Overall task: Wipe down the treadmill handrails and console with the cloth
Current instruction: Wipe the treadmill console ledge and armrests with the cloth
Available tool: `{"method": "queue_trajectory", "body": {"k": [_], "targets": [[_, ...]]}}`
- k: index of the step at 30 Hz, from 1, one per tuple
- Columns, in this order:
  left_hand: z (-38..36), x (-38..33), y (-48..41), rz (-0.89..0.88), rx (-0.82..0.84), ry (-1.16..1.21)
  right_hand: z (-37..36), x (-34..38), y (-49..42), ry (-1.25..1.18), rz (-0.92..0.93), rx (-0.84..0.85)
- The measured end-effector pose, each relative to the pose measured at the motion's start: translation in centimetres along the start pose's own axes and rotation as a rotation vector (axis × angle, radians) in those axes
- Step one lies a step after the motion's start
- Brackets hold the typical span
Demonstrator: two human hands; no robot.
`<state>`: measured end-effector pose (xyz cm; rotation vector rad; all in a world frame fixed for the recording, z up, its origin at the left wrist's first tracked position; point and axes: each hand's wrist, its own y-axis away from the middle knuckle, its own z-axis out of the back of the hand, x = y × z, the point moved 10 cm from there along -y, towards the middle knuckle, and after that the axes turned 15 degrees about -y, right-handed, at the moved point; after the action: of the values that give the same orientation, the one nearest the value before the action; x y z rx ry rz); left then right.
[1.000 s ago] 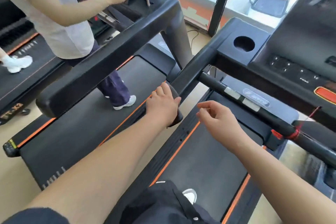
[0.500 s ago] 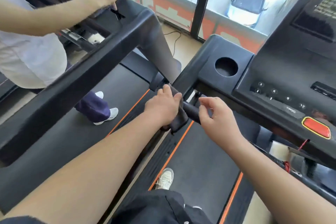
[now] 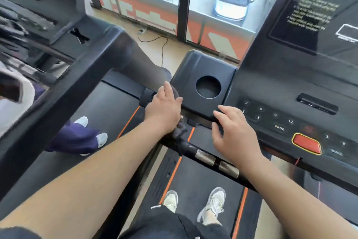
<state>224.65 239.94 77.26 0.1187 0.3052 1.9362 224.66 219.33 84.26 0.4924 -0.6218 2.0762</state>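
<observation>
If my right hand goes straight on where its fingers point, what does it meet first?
Likely the front edge of the cup-holder tray, which the fingertips of your right hand may already touch; depth is unclear. Beyond it lies the left hand, pressing the cloth.

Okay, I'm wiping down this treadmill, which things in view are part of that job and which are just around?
For the job:
cloth under the left hand
console
grip bar
right hand, empty

Just around:
neighbouring treadmill
another person's legs
floor cable
parked cars outside
</observation>
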Motion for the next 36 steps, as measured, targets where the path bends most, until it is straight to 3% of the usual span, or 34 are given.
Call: {"method": "queue_trajectory", "body": {"k": [4,6,10,11,13,16,22,30,36], "targets": [[0.7,2.5,1.6,0.059,-0.192,0.176,0.5,0.8,-0.4,-0.036,-0.01,0.019],[2.5,-1.8,0.5,-0.002,-0.263,0.28,3.3,-3.9,-1.7,-0.159,-0.121,-0.014],[5.4,-6.5,1.0,-0.174,-0.379,0.457,5.1,-4.7,-0.9,-0.295,-0.179,-0.117],[5.2,-9.3,1.2,-0.281,-0.356,0.446,5.4,-5.0,-0.6,-0.306,-0.192,-0.124],[2.5,-15.0,2.1,-0.452,-0.259,0.193,6.1,-5.9,-0.3,-0.326,-0.21,-0.137],[-0.1,-16.8,2.0,-0.443,-0.2,-0.074,7.2,-7.1,-0.5,-0.391,-0.236,-0.154],[1.6,-19.3,-3.6,-0.501,-0.075,-0.105,8.4,-9.5,-1.4,-0.494,-0.371,-0.226],[-0.2,-18.2,3.6,-0.697,-0.123,-0.111,7.8,-10.3,-1.6,-0.492,-0.389,-0.144],[2.4,-16.5,-6.8,-0.475,-0.096,-0.292,6.3,-9.5,-0.9,-0.552,-0.385,-0.052]]}}
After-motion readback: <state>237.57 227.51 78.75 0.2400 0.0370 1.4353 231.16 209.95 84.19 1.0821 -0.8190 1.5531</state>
